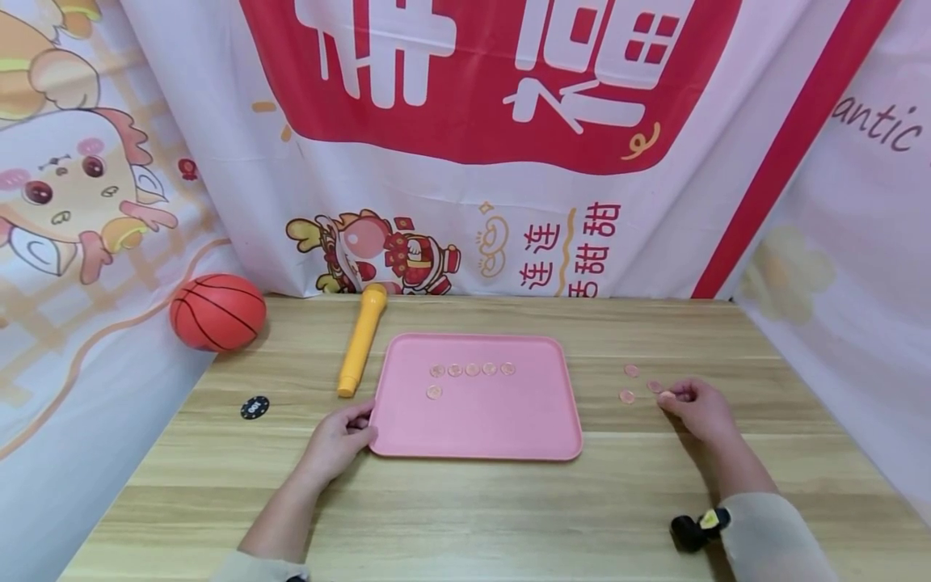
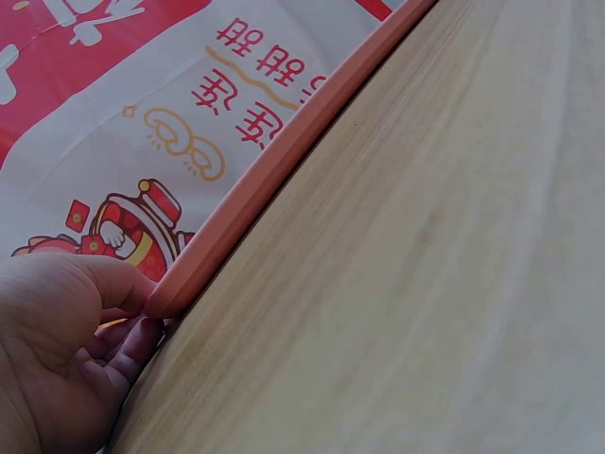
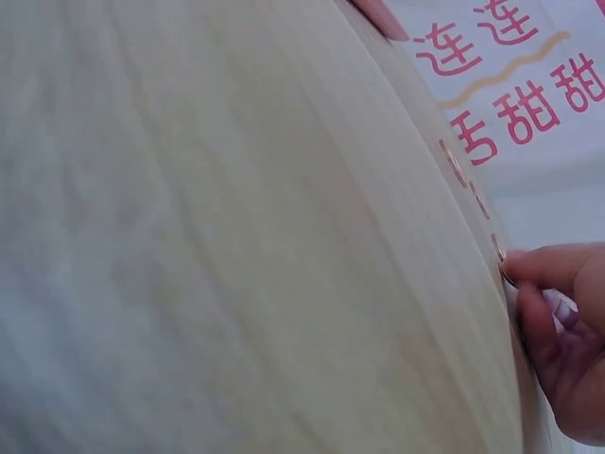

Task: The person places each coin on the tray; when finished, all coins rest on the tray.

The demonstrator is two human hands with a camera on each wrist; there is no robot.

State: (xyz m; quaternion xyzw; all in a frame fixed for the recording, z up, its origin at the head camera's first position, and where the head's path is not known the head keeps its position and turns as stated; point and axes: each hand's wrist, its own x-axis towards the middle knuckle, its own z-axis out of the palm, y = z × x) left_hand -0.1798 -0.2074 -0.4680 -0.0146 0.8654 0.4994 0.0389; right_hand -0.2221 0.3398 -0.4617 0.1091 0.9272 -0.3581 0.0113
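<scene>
A pink tray (image 1: 473, 432) lies on the wooden table, with a row of several copper-coloured coins (image 1: 472, 369) on it and a single coin (image 1: 434, 392) below the row's left end. My left hand (image 1: 340, 443) grips the tray's left edge near the front corner; in the left wrist view, thumb and fingers pinch the tray's rim (image 2: 222, 222). Right of the tray, my right hand (image 1: 700, 411) pinches a coin (image 1: 666, 395) between thumb and fingertip, low over the table. Three loose coins (image 1: 631, 370) lie flat just left of that hand.
A yellow stick-shaped thing (image 1: 361, 343), like a toy microphone, lies left of the tray. Further left are a black round chip (image 1: 254, 406) and a red toy basketball (image 1: 218, 312) at the table's edge. Printed cloth (image 1: 465, 186) hangs behind the table.
</scene>
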